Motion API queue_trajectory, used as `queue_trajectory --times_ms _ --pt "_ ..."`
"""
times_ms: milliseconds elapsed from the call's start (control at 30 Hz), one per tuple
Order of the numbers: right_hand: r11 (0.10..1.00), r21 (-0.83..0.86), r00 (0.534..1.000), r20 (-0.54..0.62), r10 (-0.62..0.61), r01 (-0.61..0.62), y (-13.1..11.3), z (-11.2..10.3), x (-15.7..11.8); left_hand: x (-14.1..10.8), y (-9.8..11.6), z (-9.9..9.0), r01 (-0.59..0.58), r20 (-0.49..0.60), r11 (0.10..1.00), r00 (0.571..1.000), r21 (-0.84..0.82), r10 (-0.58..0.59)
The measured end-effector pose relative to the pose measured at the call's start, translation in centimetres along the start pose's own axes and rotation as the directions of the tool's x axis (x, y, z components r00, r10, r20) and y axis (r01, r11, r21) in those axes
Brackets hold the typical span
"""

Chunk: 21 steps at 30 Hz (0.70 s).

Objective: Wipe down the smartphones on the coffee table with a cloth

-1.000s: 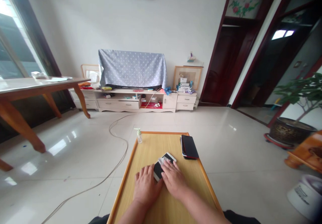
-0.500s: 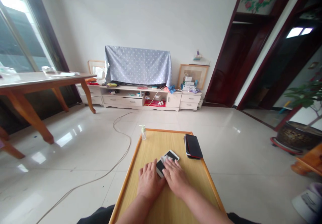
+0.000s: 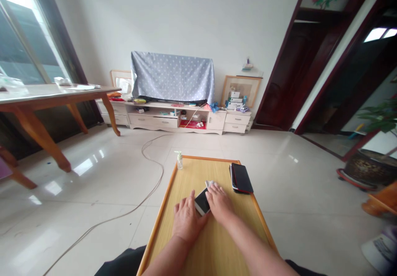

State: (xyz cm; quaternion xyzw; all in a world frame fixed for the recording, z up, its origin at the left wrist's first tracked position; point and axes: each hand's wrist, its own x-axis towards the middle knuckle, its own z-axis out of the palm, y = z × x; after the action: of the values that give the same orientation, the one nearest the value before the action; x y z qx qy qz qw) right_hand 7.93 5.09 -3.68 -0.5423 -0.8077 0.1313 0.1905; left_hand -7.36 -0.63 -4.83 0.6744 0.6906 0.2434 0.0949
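Note:
A white smartphone (image 3: 202, 203) with a dark screen lies at a slant on the small wooden table (image 3: 198, 169). My left hand (image 3: 187, 218) grips its left and near edges between thumb and fingers. On the phone's far right end, my right hand (image 3: 219, 201) presses a pale wipe or cloth (image 3: 210, 183), which sticks out past the fingertips. The hand covers most of that cloth and part of the screen. A small clear pump bottle (image 3: 180, 160) stands upright at the table's far left corner.
Dark flat cases or tablets (image 3: 241, 178) are stacked at the table's right edge. A cable (image 3: 149, 193) runs over the floor on the left. Beyond stand a low white cabinet (image 3: 151, 122) and, on the right, a potted plant (image 3: 369, 168).
My right hand has slid the cloth toward the phone's far end, uncovering more of the middle of the screen. My left hand stays at the phone's edge. The view has tilted slightly down.

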Motion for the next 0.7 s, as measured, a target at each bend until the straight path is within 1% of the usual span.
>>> queue_trajectory --times_ms 33,67,200,267,300,367,433,467,533,600,667,700 --pt "1.0 -0.005 1.0 -0.007 0.019 -0.019 -0.1 0.1 0.3 0.0 0.0 0.0 -0.002 -0.001 1.0 1.0 0.004 0.002" --pt "1.0 0.002 1.0 -0.004 0.01 -0.01 -0.5 0.4 0.3 0.0 0.0 0.0 -0.005 -0.002 1.0 1.0 0.01 0.005" --pt "0.983 0.082 0.986 0.025 -0.164 0.162 -1.9 2.0 -0.7 0.0 -0.4 0.2 -0.028 -0.011 0.999 1.0 0.028 0.029" --pt "0.978 0.085 0.981 0.026 -0.194 0.191 -1.6 1.9 -0.5 0.0 -0.5 0.3 -0.03 -0.016 0.999 0.999 0.021 0.03" --pt "0.982 0.071 0.984 0.024 -0.175 0.173 -1.2 1.7 -0.1 0.0 -0.5 0.3 -0.025 -0.018 1.0 1.0 0.016 0.025" --pt "0.996 0.028 0.996 0.002 -0.09 0.09 -0.4 1.1 1.1 0.1 -0.3 0.4 -0.009 -0.023 1.0 1.0 0.011 0.009" --pt "1.0 -0.003 1.0 -0.031 -0.003 0.003 -0.3 0.9 1.8 0.2 -0.3 0.5 0.0 -0.024 1.0 1.0 0.011 0.001" --pt "1.0 -0.003 0.999 -0.038 0.012 -0.012 -0.6 1.1 1.8 0.2 -0.3 0.6 -0.001 -0.024 1.0 1.0 0.014 0.002" --pt "0.999 0.028 0.999 -0.036 -0.018 0.019 -1.6 1.7 0.7 0.2 -0.4 0.8 -0.016 -0.019 1.0 1.0 0.026 0.017" --pt "0.992 0.08 0.995 -0.032 -0.091 0.093 -2.5 2.4 -0.9 0.2 -0.5 0.9 -0.03 -0.018 0.999 0.999 0.032 0.03" --pt "0.981 0.112 0.987 -0.037 -0.154 0.158 -2.4 2.4 -2.2 0.3 -0.5 1.0 -0.034 -0.014 0.999 0.999 0.022 0.034" --pt "0.979 0.11 0.985 -0.043 -0.167 0.171 -1.8 2.1 -2.5 0.4 -0.4 0.9 -0.029 -0.012 0.999 1.0 0.014 0.029"
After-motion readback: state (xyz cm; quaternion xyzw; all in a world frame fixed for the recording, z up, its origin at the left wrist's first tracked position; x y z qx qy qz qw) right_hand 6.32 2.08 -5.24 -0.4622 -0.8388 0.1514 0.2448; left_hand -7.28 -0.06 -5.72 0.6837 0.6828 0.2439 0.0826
